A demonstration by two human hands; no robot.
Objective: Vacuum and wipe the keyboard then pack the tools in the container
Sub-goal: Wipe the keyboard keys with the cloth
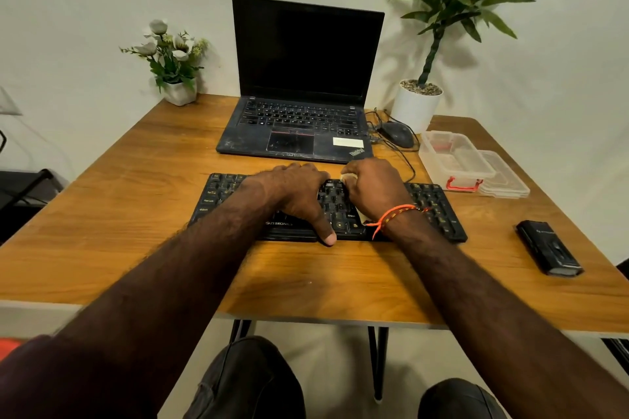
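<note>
A black keyboard (432, 204) lies across the middle of the wooden table (136, 214). My left hand (292, 194) rests flat on its keys, thumb hooked over the front edge. My right hand (371, 187) curls around a small white cloth (348, 177) and presses it on the upper key rows; most of the cloth is hidden under the fingers. A black handheld vacuum (548, 248) lies on the table to the right. A clear plastic container (452, 160) with a red latch stands open at the right rear, its lid (507, 177) beside it.
An open black laptop (299, 105) sits behind the keyboard. A wired mouse (396, 134) lies to its right. A white pot with a tall plant (415, 105) stands at the back right, a small flower pot (177, 85) at the back left.
</note>
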